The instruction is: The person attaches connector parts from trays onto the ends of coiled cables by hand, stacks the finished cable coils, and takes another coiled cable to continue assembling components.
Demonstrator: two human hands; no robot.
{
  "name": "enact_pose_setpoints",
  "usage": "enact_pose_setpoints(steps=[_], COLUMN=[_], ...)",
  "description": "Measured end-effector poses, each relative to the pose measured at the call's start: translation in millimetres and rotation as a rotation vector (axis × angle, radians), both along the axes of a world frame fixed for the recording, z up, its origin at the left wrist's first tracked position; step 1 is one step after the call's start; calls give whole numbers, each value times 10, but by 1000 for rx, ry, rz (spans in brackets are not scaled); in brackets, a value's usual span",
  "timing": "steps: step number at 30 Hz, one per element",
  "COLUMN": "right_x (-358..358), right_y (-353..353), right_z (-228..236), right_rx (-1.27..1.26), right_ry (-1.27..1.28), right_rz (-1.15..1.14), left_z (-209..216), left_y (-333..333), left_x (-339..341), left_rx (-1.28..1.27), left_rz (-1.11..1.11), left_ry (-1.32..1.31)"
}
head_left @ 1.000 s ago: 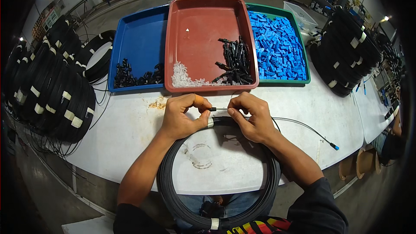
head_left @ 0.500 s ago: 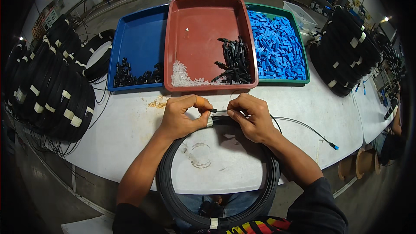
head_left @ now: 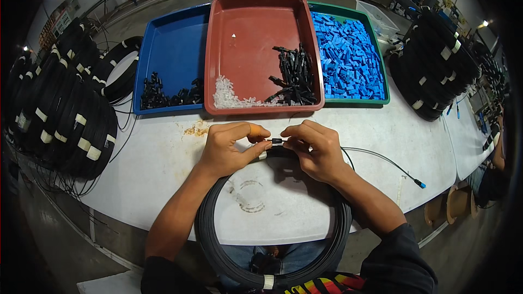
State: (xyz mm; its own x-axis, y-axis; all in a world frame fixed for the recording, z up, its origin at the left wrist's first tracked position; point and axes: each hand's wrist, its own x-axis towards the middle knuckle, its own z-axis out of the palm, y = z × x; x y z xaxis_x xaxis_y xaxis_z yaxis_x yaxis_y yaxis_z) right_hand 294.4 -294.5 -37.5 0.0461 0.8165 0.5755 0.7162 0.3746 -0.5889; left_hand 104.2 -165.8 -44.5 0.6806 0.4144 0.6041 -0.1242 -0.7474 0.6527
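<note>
A small black cable connector point(head_left: 277, 141) bridges the narrow gap between my two hands. My left hand point(head_left: 231, 144), with an orange wrap on one finger, is closed in a pinch at the connector's left end. My right hand point(head_left: 316, 149) pinches at its right side, where the thin cable is hidden by the fingers. Below both hands lies a coil of black cable point(head_left: 340, 223), bound with pale tape and overhanging the near table edge. From behind my right hand a thin cable point(head_left: 376, 153) runs right and ends in a blue-tipped connector point(head_left: 419, 183).
Beyond my hands stand a blue tray point(head_left: 171, 43) with black parts, a red tray point(head_left: 256, 22) with clear pieces and black connectors, and a green tray point(head_left: 385, 90) full of blue clips. Stacked cable coils flank the white table point(head_left: 147, 158) at left point(head_left: 60, 114) and right point(head_left: 433, 65).
The black connector has moved right, away from my left fingertips and up to my right fingers. The bare cable stretch between my hands has closed up.
</note>
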Motion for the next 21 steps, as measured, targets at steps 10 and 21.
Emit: enact_pose_setpoints(steps=[10, 21], right_x=[-6, 15], right_y=[4, 35], right_z=[14, -46], right_rx=[-53, 119], right_ry=[-99, -101], right_rz=[43, 126], left_z=[13, 16], left_y=[-21, -31], left_x=[2, 10], left_rx=[68, 94], left_rz=[-50, -43], left_ry=[-5, -42])
